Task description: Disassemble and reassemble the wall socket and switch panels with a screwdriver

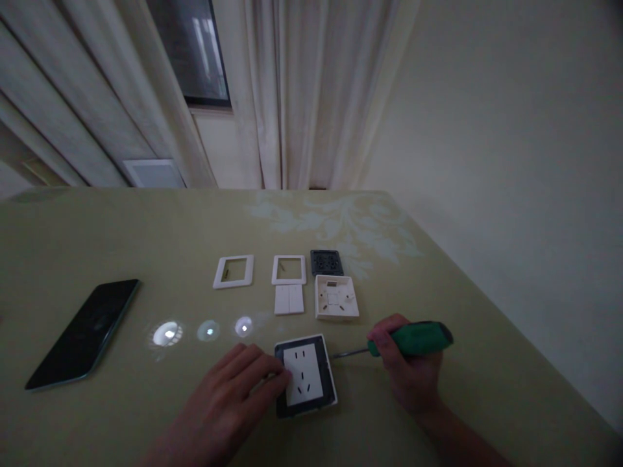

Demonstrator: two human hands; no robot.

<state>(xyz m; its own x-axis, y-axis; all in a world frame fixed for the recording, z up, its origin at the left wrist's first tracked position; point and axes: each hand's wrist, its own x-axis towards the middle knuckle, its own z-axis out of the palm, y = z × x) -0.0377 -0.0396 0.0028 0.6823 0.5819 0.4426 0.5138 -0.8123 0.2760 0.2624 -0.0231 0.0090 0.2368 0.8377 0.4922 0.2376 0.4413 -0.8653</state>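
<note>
While the left hand [238,392] lies along the near-left side of the five-hole wall socket [314,383], its fingertips over the edge of the white face, the right hand [411,379] brings a green-handled screwdriver [413,338] in from the right. That right grip is wrapped closely round the handle; the left one is loosely curled, and from where I stand I can't tell whether it pinches the socket or only rests on it. The socket sits at the near middle of the desk [165,240], face up, with its dark surround bare, and the driver's tip is at its right rim, touching or just beside it. I'd worry most about that tip: pushed sideways under load, it could slip off the rim and skid across the face towards the left fingers, or chip the plastic. With so light-looking a hold, the socket might also swivel or slide on the glossy top. Farther off, a white mounting box [337,299] sits just near of a dark square plate [326,263], and a jerk of the right hand could knock the box. Small screws [226,274] inside the left white frame [232,284] could scatter if that frame were bumped.
</note>
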